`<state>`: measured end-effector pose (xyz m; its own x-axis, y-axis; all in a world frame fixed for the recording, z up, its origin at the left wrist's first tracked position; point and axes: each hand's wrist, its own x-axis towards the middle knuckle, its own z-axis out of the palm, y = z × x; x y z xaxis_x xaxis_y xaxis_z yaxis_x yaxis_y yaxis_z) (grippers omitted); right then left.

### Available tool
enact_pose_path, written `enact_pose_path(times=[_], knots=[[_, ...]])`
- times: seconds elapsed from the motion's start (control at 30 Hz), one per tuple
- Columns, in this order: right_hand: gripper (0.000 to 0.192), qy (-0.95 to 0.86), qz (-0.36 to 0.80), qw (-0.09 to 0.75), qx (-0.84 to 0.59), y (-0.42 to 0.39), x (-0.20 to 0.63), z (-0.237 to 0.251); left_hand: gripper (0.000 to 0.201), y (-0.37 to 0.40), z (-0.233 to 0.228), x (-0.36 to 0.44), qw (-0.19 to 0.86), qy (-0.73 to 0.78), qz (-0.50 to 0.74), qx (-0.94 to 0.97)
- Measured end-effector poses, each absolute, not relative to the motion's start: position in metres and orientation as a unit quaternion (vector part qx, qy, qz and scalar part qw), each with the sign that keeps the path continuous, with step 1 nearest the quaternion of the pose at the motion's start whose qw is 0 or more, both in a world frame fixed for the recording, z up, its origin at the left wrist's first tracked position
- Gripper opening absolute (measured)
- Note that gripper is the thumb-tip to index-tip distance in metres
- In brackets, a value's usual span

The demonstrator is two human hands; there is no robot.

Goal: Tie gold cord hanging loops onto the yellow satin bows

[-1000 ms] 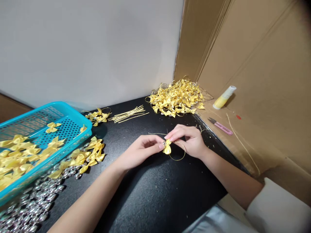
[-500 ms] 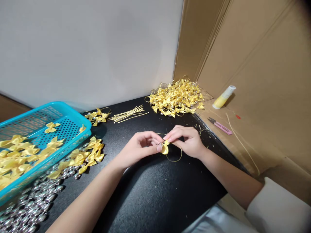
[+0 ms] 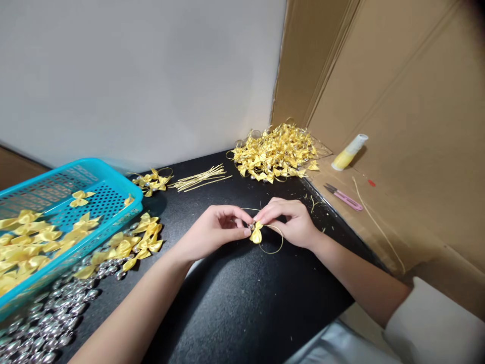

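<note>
One yellow ribbon bow (image 3: 256, 235) sits pinched between both hands just above the black bench (image 3: 242, 303), near its middle. The left hand (image 3: 212, 231) has its grip clamped on the bow from the left; the right hand (image 3: 293, 222) has its grip closed on the bow's top, where a thin gold cord (image 3: 273, 241) loops out below. A small bead at the knot is hard to make out. Beyond lie one heap of finished bows (image 3: 275, 154), one bundle of gold cords (image 3: 200, 178), one teal basket (image 3: 109, 194) cut off at the left edge, and silver beads (image 3: 45, 323) too many to count. On the cardboard (image 3: 397, 212) are one pair of pink snips (image 3: 345, 197) and one spool (image 3: 349, 151).
</note>
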<state>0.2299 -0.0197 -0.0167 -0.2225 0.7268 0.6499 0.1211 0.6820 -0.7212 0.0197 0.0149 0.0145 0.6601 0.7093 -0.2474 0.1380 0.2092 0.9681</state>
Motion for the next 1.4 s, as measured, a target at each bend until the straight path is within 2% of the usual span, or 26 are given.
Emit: enact_pose_path(times=[0.37, 0.57, 0.8, 1.0, 1.17, 1.4], knots=[[0.007, -0.731, 0.275, 0.553, -0.291, -0.0184, 0.2312, -0.0192, 0.018, 0.0135, 0.0137, 0.0219, 0.747, 0.325, 0.187, 0.549], [0.010, -0.728, 0.277, 0.550, -0.301, -0.0180, 0.2311, -0.0197, 0.014, 0.0133, 0.0121, 0.0241, 0.731, 0.315, 0.235, 0.558], [0.011, -0.724, 0.278, 0.556, -0.300, -0.0175, 0.2305, -0.0189, 0.024, 0.0136, 0.0093, 0.0246, 0.736, 0.324, 0.255, 0.538], [0.012, -0.722, 0.281, 0.553, -0.307, -0.0181, 0.2306, -0.0195, 0.013, 0.0128, 0.0095, 0.0240, 0.698, 0.333, 0.244, 0.585], [0.007, -0.721, 0.281, 0.552, -0.309, -0.0175, 0.2304, -0.0189, 0.010, 0.0102, 0.0108, 0.0266, 0.707, 0.314, 0.252, 0.581], [0.005, -0.728, 0.272, 0.553, -0.301, -0.0166, 0.2309, -0.0178, 0.017, 0.0088, 0.0115, 0.0301, 0.733, 0.346, 0.275, 0.517]])
